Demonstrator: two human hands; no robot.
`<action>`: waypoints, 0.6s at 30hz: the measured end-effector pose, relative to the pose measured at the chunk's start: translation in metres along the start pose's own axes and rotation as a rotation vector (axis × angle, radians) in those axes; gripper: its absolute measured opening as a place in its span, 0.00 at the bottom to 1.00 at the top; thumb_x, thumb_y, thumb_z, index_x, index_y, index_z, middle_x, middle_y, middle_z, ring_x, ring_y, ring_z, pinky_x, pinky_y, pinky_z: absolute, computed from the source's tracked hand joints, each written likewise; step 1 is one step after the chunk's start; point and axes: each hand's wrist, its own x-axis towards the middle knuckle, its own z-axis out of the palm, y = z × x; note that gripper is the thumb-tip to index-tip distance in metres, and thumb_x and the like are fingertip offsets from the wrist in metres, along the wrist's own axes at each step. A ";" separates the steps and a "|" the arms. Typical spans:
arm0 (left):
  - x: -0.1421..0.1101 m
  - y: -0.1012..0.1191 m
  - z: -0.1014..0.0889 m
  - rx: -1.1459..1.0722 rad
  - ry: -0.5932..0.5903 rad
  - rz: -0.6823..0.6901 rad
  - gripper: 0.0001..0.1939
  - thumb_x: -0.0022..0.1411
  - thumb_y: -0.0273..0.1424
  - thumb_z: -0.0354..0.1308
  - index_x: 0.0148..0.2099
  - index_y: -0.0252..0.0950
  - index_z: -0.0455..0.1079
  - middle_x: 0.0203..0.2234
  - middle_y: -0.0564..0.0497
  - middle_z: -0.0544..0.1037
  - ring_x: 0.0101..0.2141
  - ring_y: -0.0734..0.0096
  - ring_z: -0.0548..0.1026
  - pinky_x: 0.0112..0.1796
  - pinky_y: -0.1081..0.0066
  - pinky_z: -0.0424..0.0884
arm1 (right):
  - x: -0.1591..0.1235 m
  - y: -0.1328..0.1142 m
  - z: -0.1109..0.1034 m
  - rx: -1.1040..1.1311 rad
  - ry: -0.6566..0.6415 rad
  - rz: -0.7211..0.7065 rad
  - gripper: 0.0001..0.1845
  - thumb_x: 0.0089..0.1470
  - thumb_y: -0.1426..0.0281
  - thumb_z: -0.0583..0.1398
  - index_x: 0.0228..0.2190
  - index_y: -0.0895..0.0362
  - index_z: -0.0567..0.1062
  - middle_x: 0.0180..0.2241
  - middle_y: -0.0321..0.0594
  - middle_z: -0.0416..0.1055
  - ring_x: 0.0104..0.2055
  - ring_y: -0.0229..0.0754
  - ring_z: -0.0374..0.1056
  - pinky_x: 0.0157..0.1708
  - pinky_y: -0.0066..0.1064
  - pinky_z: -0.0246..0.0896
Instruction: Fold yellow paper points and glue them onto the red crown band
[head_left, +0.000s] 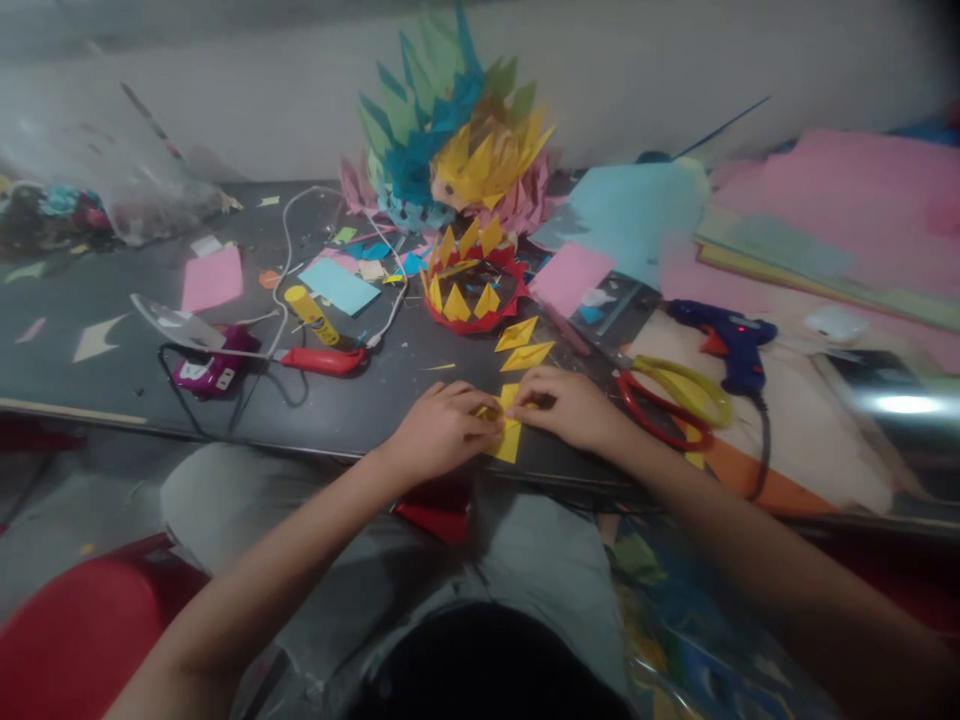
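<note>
Just below the frame's centre, one bright yellow paper (509,442), straight-edged, lies by the near edge of the desk (356,405), pinched in the grip of left hand (444,430) and right hand (568,405). Two folded yellow pieces (528,356) sit just above; dark surface stretches left, one pair of scissors (634,373) lies right.

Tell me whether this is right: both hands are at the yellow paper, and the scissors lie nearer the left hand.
Not quite: the head view shows the scissors nearer the right hand, not the left hand. Both are indeed at the yellow paper.
</note>
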 end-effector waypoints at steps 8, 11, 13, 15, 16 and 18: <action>-0.012 0.001 0.003 0.026 0.066 0.210 0.11 0.64 0.29 0.48 0.37 0.35 0.73 0.38 0.51 0.79 0.39 0.71 0.74 0.41 0.71 0.67 | 0.007 -0.003 -0.004 -0.014 -0.076 0.072 0.09 0.45 0.67 0.63 0.20 0.58 0.74 0.24 0.36 0.70 0.26 0.35 0.63 0.28 0.27 0.55; -0.012 0.003 -0.002 -0.032 0.016 0.178 0.12 0.63 0.31 0.48 0.40 0.34 0.72 0.38 0.49 0.78 0.40 0.70 0.73 0.43 0.70 0.67 | 0.009 -0.004 -0.006 -0.014 -0.098 0.085 0.09 0.44 0.66 0.64 0.19 0.58 0.73 0.22 0.35 0.68 0.24 0.35 0.61 0.25 0.26 0.53; -0.011 0.007 -0.003 -0.012 -0.011 0.132 0.14 0.63 0.35 0.49 0.45 0.33 0.70 0.39 0.47 0.77 0.40 0.67 0.72 0.42 0.67 0.67 | 0.010 -0.005 -0.007 -0.010 -0.115 0.100 0.09 0.44 0.66 0.63 0.19 0.58 0.73 0.21 0.34 0.67 0.23 0.34 0.60 0.24 0.26 0.52; -0.010 0.011 -0.002 0.022 -0.024 0.101 0.18 0.62 0.39 0.50 0.48 0.33 0.69 0.39 0.46 0.75 0.40 0.63 0.71 0.41 0.64 0.67 | 0.012 -0.008 -0.009 -0.014 -0.131 0.111 0.08 0.44 0.67 0.63 0.19 0.58 0.72 0.20 0.33 0.67 0.23 0.34 0.60 0.24 0.26 0.51; -0.010 0.013 -0.001 0.031 -0.032 0.091 0.19 0.62 0.40 0.50 0.48 0.33 0.69 0.40 0.46 0.75 0.41 0.62 0.71 0.40 0.63 0.66 | 0.012 -0.009 -0.010 -0.018 -0.137 0.115 0.08 0.43 0.67 0.63 0.19 0.58 0.72 0.20 0.33 0.66 0.23 0.34 0.60 0.24 0.26 0.51; -0.010 0.017 0.000 0.030 -0.047 0.065 0.18 0.62 0.41 0.51 0.45 0.34 0.71 0.41 0.46 0.74 0.42 0.62 0.70 0.40 0.63 0.66 | 0.014 -0.010 -0.012 -0.022 -0.148 0.128 0.08 0.43 0.67 0.63 0.19 0.57 0.72 0.20 0.33 0.66 0.23 0.34 0.60 0.24 0.26 0.51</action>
